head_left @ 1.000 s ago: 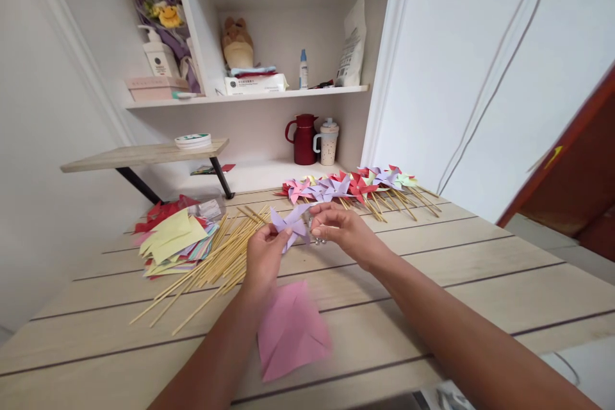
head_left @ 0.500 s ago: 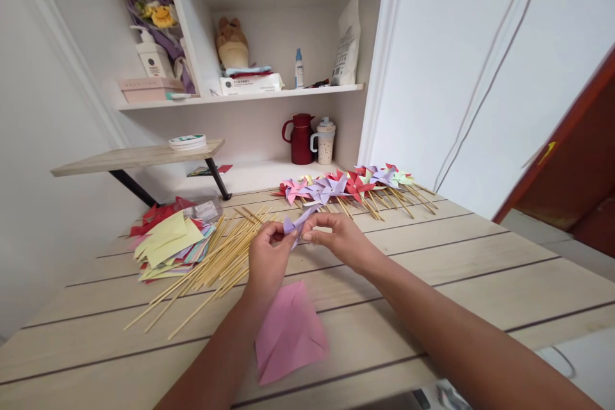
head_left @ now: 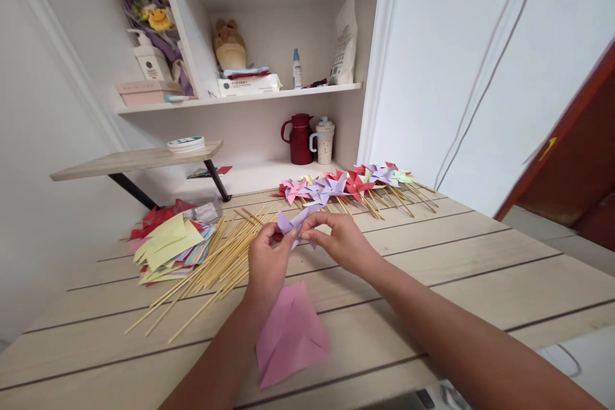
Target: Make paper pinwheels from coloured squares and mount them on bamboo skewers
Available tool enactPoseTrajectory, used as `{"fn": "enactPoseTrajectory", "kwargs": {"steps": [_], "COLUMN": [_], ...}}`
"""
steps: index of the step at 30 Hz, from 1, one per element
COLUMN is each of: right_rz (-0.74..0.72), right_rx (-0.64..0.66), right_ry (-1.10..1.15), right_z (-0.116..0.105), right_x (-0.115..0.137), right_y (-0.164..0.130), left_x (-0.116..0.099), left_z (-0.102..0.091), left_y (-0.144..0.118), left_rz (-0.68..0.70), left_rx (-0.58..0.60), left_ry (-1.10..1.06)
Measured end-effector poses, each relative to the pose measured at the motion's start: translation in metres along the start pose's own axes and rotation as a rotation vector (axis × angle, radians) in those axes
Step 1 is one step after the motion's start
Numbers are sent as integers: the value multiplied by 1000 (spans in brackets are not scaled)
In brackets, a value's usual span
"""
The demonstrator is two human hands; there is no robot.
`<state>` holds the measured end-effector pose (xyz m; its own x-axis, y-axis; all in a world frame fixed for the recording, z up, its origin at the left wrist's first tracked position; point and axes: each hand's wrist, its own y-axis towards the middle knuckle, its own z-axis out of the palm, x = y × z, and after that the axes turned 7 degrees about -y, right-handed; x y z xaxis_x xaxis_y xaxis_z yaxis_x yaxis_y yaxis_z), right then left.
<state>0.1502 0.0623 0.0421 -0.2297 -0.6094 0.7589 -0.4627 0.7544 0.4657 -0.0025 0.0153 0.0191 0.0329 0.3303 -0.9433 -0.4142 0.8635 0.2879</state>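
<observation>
Between my two hands, above the middle of the table, is a purple paper pinwheel (head_left: 287, 222) with folded blades. My left hand (head_left: 269, 259) pinches it from the left, thumb against the paper. The fingers of my right hand (head_left: 336, 238) are closed at its centre; whether they hold a pin too is too small to tell. Under my wrists lies a pink paper square (head_left: 292, 336) with slits running in from its corners. Left of my left hand, wooden sticks (head_left: 223, 262) are spread in a loose heap.
Stacked coloured paper (head_left: 173, 243) lies at the left. Pinwheels on sticks (head_left: 331, 189) line the table's back edge. Behind stand a red jug (head_left: 301, 139) and a cup (head_left: 325, 143). A small raised shelf (head_left: 134, 160) overhangs the back left.
The purple paper has turned slightly in my fingers, and its blades now spread wider. Both hands stay in nearly the same place.
</observation>
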Motion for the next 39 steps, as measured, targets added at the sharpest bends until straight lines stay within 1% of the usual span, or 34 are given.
{"fn": "enactPoseTrajectory", "kwargs": {"steps": [14,23,29,35,39], "right_rz": [-10,7,38,39,62], "right_rx": [-38,-47,-55,-96,-125], "right_ry": [-25,-23,-14,9,46], "right_z": [0,-1,0,2,3], "right_x": [0,-1,2,5,5], "right_y": [-1,-1,-1,-2,-2], "left_x": [1,-7,-8,-6,-4], "left_z": [3,4,4,5,6], "left_y": [-3,-4,-4,-6,-6], "left_rz": [21,29,58,60,39], "left_rx": [-33,-38,-40,-62,-78], "left_ry": [-35,-43,-8,-29,-67]}}
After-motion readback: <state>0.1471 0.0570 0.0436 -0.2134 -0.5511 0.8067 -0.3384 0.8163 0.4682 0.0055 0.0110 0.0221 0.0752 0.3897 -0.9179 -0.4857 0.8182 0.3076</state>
